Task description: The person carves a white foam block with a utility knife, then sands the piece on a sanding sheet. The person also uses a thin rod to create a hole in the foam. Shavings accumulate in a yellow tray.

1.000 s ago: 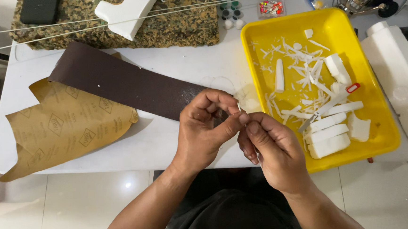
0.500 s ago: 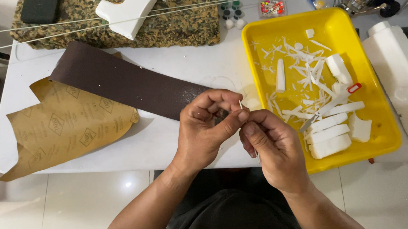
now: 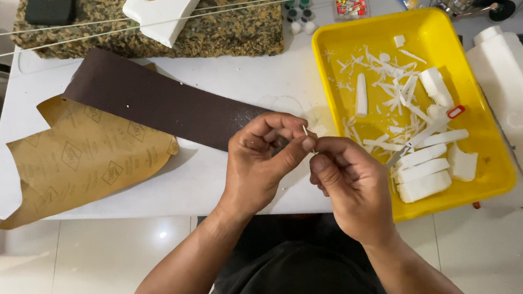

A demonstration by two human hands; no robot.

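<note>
- The left hand point(image 3: 261, 165) is sitting just below the middle of the frame, its fingers curled shut and pinching a thin white sliver point(image 3: 304, 130) between thumb and forefinger.
- The right hand point(image 3: 351, 181) is pressing in right beside it, fingertips closed and meeting the left thumb at that same sliver; whether it is gripping the piece too, I cannot tell.
- Both hands are hovering over the near edge of the white table point(image 3: 215, 174), which is ending in a rounded corner at the lower left, with pale floor tiles point(image 3: 81, 267) lying open below it.
- A long strip of dark brown sandpaper point(image 3: 156, 102) is running diagonally from the upper left toward the hands, its lower end disappearing behind the left fingers.
- A tan sheet of sandpaper backing point(image 3: 80, 158) is lying under that strip at the left, one corner hanging over the table edge.
- A yellow tray point(image 3: 447, 23) is filling the right of the frame, just beside the right hand, and is holding white shavings point(image 3: 391, 87) and white blocks point(image 3: 424, 185).
- A red-handled blade point(image 3: 430, 129) is lying across the tray's contents.
- A mottled brown pad point(image 3: 230, 28) is sitting along the top edge, carrying a white foam shape point(image 3: 165, 10), with taut white strings point(image 3: 55, 38) crossing it.
</note>
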